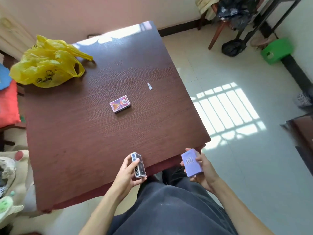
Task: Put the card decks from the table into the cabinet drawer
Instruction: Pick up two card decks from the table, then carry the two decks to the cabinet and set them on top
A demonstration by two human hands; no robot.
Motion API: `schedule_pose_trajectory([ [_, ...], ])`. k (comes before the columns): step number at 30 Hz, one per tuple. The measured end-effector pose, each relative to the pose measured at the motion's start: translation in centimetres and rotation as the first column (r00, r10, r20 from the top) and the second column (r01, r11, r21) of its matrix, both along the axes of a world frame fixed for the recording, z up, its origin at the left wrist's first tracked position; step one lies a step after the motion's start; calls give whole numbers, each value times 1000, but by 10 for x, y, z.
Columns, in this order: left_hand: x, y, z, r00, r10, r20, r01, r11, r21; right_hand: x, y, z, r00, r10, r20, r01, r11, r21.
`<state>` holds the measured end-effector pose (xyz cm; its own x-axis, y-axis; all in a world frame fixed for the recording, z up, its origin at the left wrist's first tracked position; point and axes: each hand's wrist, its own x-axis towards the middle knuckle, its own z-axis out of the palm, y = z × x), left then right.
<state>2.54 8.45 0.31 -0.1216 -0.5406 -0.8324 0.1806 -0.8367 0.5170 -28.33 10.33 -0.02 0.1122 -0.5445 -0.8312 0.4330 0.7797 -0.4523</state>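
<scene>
At table (84,141) edge, we grip a dark deck (139,167) in left hand (126,175), a purple deck (192,164) in right hand (205,172); third deck (120,103) lies well beyond both.

Dark wood-grain table (81,136) with barely anything on it

Near the middle there's one boxed card deck (120,103) lying flat, purple-ish with a colourful picture face up. Off toward the far left corner sits a crumpled yellow plastic bag (47,65) with black print. A tiny white paper scrap (149,86) lies over toward the right edge, well apart from both. Sunlight glares off the far edge.
</scene>
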Motion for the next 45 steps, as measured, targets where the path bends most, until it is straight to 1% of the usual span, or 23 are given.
schedule_pose_trajectory([
  [2, -10, -7, -8, 996, -87, 13, 86, 996, 24, -6, 22, -5, 992, -32, -122, 37, 999, 36],
  [5, -30, -14, -16, 980, -197, 18, 195, 979, 57, -16, 59, -14, 954, -98, -283, 128, 988, 90],
  [7, -48, -18, -14, 959, -281, 26, 279, 959, 52, -25, 81, -14, 927, -162, -339, 205, 974, 94],
  [10, -86, -29, -11, 912, -409, 24, 409, 913, 6, -41, 104, -11, 888, -297, -350, 339, 939, 63],
  [15, -168, -32, 2, 786, -617, 38, 618, 785, -53, -78, 146, -8, 786, -508, -352, 557, 829, 48],
  [18, -221, -29, 4, 723, -689, 61, 691, 721, -50, -105, 176, -9, 707, -618, -345, 667, 745, 34],
  [22, -295, -14, 0, 595, -800, 85, 804, 594, -31, -152, 219, -14, 622, -718, -312, 765, 643, 47],
  [26, -368, 7, 6, 536, -839, 91, 843, 538, 1, -199, 252, -11, 539, -796, -274, 833, 552, 35],
  [29, -423, 17, 12, 537, -841, 62, 843, 538, 10, -234, 267, -4, 453, -860, -235, 885, 465, 4],
  [31, -458, 21, 14, 519, -854, 26, 854, 520, 2, -257, 274, 0, 399, -890, -220, 911, 413, -18],
  [37, -546, 26, 28, 464, -885, -40, 885, 465, -26, -323, 281, 14, 281, -942, -184, 956, 292, -35],
  [40, -591, 23, 30, 440, -897, -24, 898, 441, -4, -357, 279, 16, 214, -964, -160, 975, 220, -24],
  [42, -624, 18, 28, 414, -910, -22, 910, 414, 0, -383, 276, 14, 156, -974, -163, 986, 163, -32],
  [45, -678, 3, 26, 369, -929, -35, 930, 369, 4, -426, 267, 14, 101, -975, -196, 994, 109, -30],
])
